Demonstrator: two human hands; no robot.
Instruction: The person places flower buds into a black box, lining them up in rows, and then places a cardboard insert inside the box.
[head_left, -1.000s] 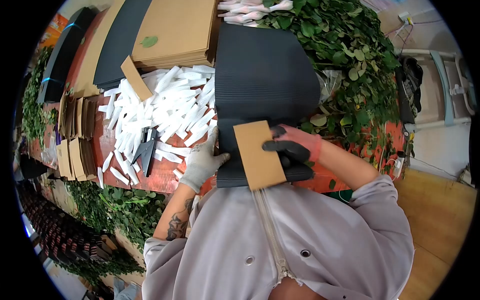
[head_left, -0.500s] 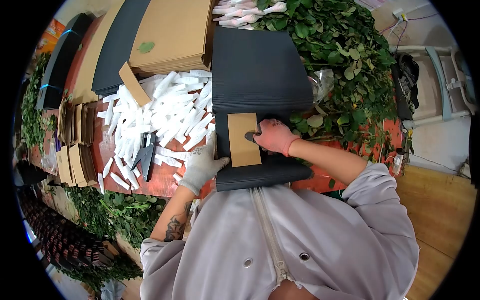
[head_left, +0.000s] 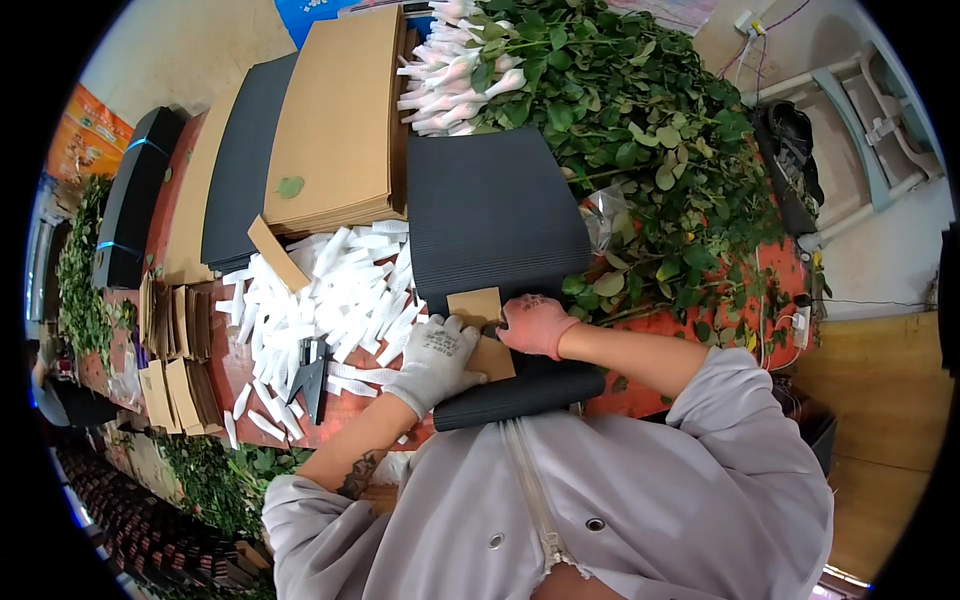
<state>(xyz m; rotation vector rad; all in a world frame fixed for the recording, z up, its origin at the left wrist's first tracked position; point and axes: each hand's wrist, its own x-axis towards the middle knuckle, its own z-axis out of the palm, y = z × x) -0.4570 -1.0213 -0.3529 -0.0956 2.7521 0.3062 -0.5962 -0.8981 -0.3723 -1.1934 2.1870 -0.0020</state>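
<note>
A small tan cardboard piece (head_left: 474, 302) lies on black corrugated sheet (head_left: 495, 205), whose near edge is curled into a roll (head_left: 520, 397). My left hand (head_left: 440, 358), in a white-grey glove, rests over the left part of the cardboard with its fingers apart. In a pink glove, my right hand (head_left: 535, 325) is closed at the cardboard's right edge; its fingertips are partly hidden. White mesh sleeves (head_left: 340, 285) are heaped to the left, with a black tool (head_left: 312, 380) on their near side.
Large cardboard sheets (head_left: 335, 110) and black sheets (head_left: 245, 160) are stacked at the back left. Small cardboard pieces (head_left: 180, 395) stand at the left. Leafy stems (head_left: 660, 150) with white-wrapped heads (head_left: 455, 85) cover the back right. A chair (head_left: 850, 140) stands at the right.
The cardboard piece has gone from tilted in my right hand to flat on the black sheet. My left hand has moved right onto it. The camera view has tipped upward.
</note>
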